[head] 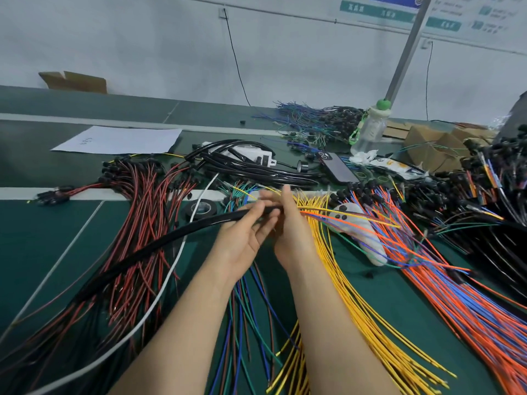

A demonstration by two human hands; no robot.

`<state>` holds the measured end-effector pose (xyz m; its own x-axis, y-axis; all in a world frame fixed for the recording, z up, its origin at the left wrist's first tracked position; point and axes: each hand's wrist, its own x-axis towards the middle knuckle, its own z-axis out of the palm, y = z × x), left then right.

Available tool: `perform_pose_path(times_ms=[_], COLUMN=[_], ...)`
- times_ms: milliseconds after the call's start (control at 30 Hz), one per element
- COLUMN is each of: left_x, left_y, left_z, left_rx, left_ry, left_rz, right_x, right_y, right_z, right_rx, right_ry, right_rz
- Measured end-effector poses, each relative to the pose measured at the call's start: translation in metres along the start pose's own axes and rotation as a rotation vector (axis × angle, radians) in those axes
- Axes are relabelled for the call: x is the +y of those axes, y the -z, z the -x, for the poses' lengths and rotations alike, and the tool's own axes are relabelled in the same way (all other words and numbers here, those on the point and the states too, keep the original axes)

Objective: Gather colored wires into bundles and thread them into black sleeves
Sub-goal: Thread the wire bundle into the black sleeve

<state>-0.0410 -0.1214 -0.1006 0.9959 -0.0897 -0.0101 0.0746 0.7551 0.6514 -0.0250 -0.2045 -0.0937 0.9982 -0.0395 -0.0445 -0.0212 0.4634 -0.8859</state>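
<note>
At the centre of the frame, the left hand [242, 238] curls its fingers round the near end of the black sleeve [171, 243], which trails off toward the lower left across the red-and-black wires [137, 212]. Just beside it, the right hand [289, 232] pinches a thin wire bundle [328, 215] at the sleeve's mouth, though its fingertips are blurred. The bundle fans out to the right above the loose yellow wires [345, 283].

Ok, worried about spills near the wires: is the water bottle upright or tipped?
Upright: the water bottle stands on the table, green cap on top.
</note>
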Motion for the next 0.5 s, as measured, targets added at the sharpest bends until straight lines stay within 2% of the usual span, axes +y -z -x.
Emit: perform_pose_path(times_ms=[100,167,233,300,367,400,500], left_x=[0.018,0.023,0.016,0.002,-0.005,-0.003,0.014], left_y=[0.012,0.016,0.011,0.003,-0.002,-0.002,0.006], left_z=[-0.004,-0.005,-0.004,-0.001,0.001,0.001,-0.003], left_rx=[0.071,0.096,0.076,0.024,0.015,0.031,0.141], left_ry=[-0.087,-0.101,-0.064,0.000,0.023,0.013,-0.033], left_rz=[-0.004,-0.041,-0.075,-0.107,-0.117,-0.107,0.027], right_x=[-0.018,-0.028,-0.023,-0.009,-0.002,-0.003,-0.017], right_y=[0.016,0.027,0.023,0.009,0.000,0.000,0.017], right_z=[-0.003,-0.005,-0.004,-0.003,-0.002,-0.002,-0.002], right_rx=[0.173,0.221,0.284,0.345,0.334,0.297,0.214], right_ry=[0.106,0.146,0.140,0.115,0.069,0.048,0.031], right_rz=[-0.340,-0.509,-0.438,-0.243,-0.142,-0.180,-0.600])
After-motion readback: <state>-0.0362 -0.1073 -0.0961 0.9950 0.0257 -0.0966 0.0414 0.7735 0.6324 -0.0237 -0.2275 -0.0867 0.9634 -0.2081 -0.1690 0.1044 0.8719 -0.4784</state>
